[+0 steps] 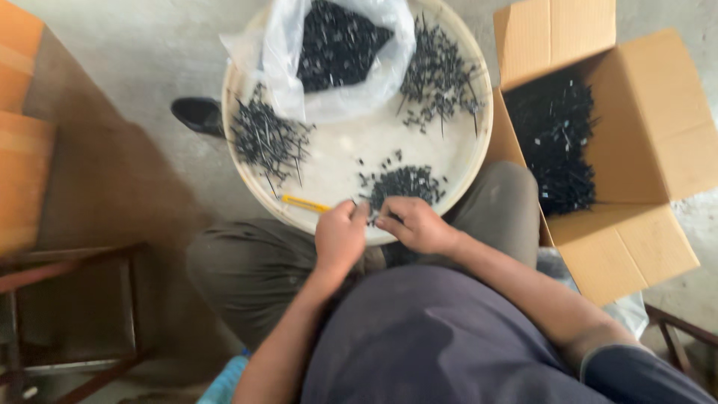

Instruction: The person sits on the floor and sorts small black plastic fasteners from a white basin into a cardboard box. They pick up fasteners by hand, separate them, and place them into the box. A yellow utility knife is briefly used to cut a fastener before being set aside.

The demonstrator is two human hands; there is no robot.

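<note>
Left hand point(340, 238) and right hand point(415, 223) met at the near rim of the round tray point(471, 150), fingers pinched together on a small black piece from the near pile of clips point(404, 183). Risk: the tray, resting on the knees, could tip and scatter the piles.

Both forearms are extended forward from the torso and converge toward the near rim of the round tray point(250, 183), taken as the reference. The left hand point(340, 238) is positioned at the near rim, fingers curled inward, thumb and fingertips pinched together. The right hand point(416, 223) is positioned just beside it, over the same rim, knuckles up, fingers bent. The fingertips of both hands are brought together, touching or nearly so. Both wrists are held nearly straight.
</note>
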